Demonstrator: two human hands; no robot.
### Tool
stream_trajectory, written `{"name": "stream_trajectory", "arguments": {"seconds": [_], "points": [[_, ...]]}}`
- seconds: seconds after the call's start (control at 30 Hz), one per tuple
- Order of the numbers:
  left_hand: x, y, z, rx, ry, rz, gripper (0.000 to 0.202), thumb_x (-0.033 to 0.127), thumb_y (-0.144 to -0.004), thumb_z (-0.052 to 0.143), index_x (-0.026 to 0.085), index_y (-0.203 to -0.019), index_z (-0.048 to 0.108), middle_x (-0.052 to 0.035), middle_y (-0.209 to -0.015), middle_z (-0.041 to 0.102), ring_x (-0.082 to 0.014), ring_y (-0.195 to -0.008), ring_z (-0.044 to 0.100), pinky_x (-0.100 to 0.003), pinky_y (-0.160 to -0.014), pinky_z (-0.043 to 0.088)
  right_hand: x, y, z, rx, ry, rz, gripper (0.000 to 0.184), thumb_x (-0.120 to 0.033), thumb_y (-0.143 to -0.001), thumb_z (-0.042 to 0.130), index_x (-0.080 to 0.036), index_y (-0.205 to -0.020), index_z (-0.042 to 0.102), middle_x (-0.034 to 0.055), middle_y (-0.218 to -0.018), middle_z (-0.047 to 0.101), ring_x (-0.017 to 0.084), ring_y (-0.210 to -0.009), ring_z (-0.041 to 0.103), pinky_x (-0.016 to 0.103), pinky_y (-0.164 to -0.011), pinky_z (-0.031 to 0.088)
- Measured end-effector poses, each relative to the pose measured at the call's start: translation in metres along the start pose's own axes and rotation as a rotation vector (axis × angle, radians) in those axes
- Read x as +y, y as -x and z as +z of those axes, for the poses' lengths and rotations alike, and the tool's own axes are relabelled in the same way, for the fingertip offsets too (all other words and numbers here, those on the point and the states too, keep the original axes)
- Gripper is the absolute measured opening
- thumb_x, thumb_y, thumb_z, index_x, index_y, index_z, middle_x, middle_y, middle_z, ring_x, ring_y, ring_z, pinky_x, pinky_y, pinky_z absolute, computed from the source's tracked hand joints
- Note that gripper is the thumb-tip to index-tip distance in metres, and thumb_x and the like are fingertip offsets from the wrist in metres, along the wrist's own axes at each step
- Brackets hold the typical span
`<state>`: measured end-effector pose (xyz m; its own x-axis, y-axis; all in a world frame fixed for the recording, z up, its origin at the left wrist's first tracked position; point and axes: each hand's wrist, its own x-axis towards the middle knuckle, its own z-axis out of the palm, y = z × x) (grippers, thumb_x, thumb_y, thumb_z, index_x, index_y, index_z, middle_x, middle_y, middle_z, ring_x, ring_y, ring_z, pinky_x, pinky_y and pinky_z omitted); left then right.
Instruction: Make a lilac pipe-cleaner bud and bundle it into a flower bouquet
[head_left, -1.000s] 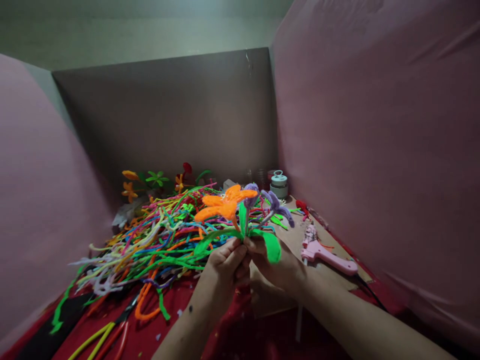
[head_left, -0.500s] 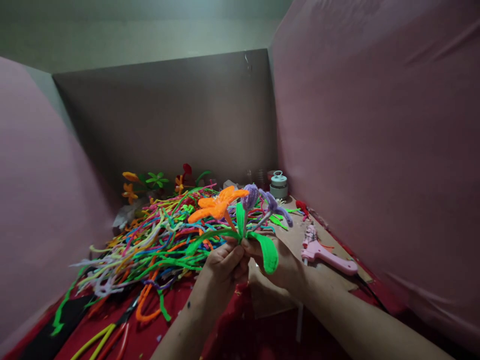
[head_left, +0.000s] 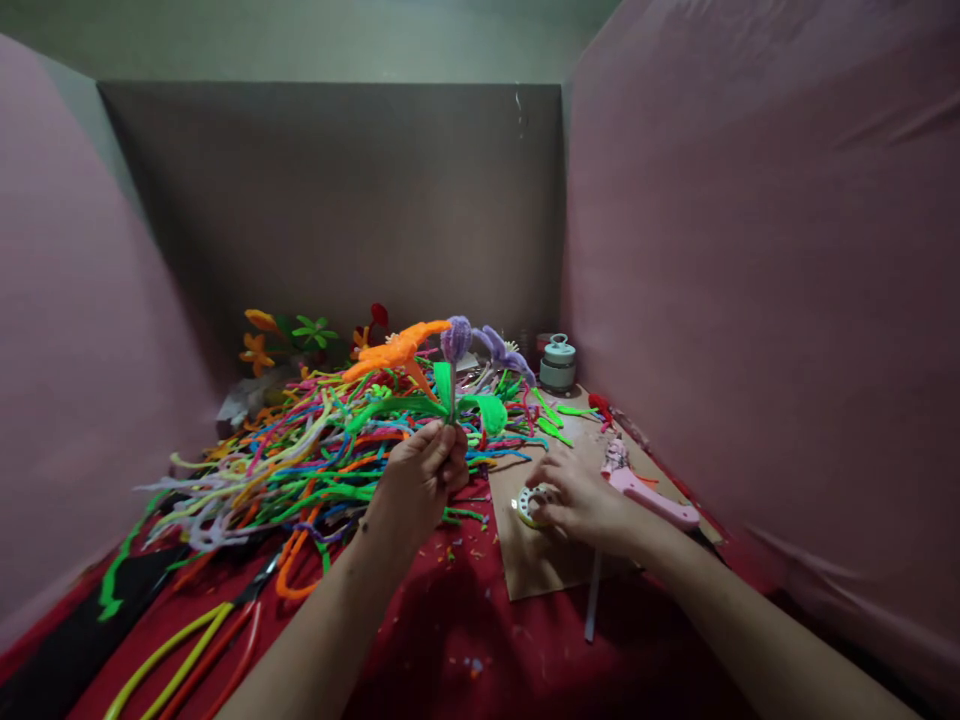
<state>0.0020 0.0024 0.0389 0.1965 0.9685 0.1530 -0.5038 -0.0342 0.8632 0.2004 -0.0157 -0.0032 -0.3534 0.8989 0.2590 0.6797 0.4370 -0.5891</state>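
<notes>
My left hand (head_left: 429, 462) is closed around the stems of a small bunch of pipe-cleaner flowers, held upright above the table. The bunch has an orange flower (head_left: 397, 348), a purple bud (head_left: 456, 340), a drooping purple flower (head_left: 504, 352) and green leaves (head_left: 486, 410) spreading below. My right hand (head_left: 577, 500) is at a white tape roll (head_left: 531, 506) with holes around its hub. Its thumb and fingers curl about the roll's right side, hiding part of it. The roll lies on a brown cardboard sheet (head_left: 540, 570).
A heap of coloured pipe cleaners (head_left: 322, 470) covers the left. Scissors (head_left: 217, 630) with yellow and red handles lie at the front left. A pink glue gun (head_left: 652, 497) rests right of my right hand. A lidded jar (head_left: 557, 366) and finished flowers (head_left: 259, 355) stand behind.
My right hand has let go of the bunch and moved right and down to the tape roll. My left hand, still holding the bunch, has shifted left and up. The view has moved slightly.
</notes>
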Motion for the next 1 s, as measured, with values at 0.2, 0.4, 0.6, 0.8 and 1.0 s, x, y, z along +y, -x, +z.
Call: {"name": "stream_trajectory", "arguments": {"seconds": [0.2,0.4,0.6,0.8,1.0], "points": [[-0.005,0.004,-0.011,-0.009,0.044,0.009,0.024,0.023,-0.065,0.069,0.015,-0.056,0.049,0.0050,-0.049,0.045,-0.0035,-0.040,0.034,-0.016,-0.037,0.024,0.003,0.006,0.020,-0.049,0.290,-0.131,0.028,-0.016,-0.075,0.053,-0.016,-0.103,0.058,0.0123,-0.104,0.055,0.026,-0.101,0.045,0.040,-0.087,0.038],[-0.011,0.001,-0.025,0.011,0.080,0.016,0.021,0.022,-0.069,0.068,0.013,-0.060,0.052,0.0043,-0.055,0.046,-0.0028,-0.042,0.036,-0.016,-0.038,0.027,0.003,0.000,0.018,0.020,0.063,-0.137,0.048,-0.012,-0.071,0.052,-0.017,-0.119,0.048,0.0116,-0.111,0.052,0.023,-0.102,0.048,0.040,-0.088,0.039],[-0.020,-0.002,-0.033,0.074,0.126,-0.026,0.016,0.024,-0.069,0.069,0.012,-0.068,0.059,0.0014,-0.055,0.055,-0.0054,-0.043,0.045,-0.016,-0.039,0.034,-0.019,-0.006,0.000,0.015,-0.645,0.120,0.045,-0.020,-0.069,0.060,-0.020,-0.113,0.053,0.0069,-0.100,0.057,0.020,-0.092,0.052,0.033,-0.073,0.044],[-0.012,0.003,-0.026,0.098,0.147,-0.060,0.012,0.020,-0.077,0.060,0.012,-0.068,0.060,-0.0030,-0.067,0.065,-0.0070,-0.042,0.052,-0.017,-0.039,0.042,-0.033,-0.025,0.001,0.047,-0.966,0.087,0.042,-0.015,-0.062,0.065,-0.018,-0.104,0.057,0.0068,-0.094,0.058,0.020,-0.088,0.053,0.031,-0.068,0.042],[-0.011,0.004,-0.026,0.114,0.152,-0.148,0.016,0.015,-0.083,0.051,0.010,-0.071,0.060,-0.0093,-0.077,0.069,-0.0083,-0.042,0.056,-0.018,-0.037,0.044,-0.039,-0.037,0.012,0.049,-0.861,0.046,0.045,-0.016,-0.062,0.068,-0.017,-0.104,0.054,0.0058,-0.099,0.057,0.018,-0.093,0.051,0.031,-0.078,0.041]]}}
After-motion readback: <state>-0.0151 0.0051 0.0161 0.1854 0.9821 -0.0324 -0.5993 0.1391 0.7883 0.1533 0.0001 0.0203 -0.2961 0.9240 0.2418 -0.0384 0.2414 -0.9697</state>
